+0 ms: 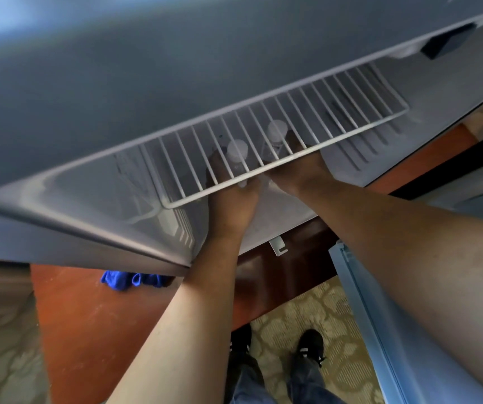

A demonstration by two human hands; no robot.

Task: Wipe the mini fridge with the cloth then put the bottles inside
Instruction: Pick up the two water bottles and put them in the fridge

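Head view looks down past shoes and a blue cloth (132, 280) on the wooden top to both hands inside the mini fridge (88, 188). Under the wire shelf (263, 135), left hand (231, 199) and right hand (295, 173) each wrap a bottle (237, 153), (276, 134). Clear plastic looks light and slick, so holding around the body seems best.
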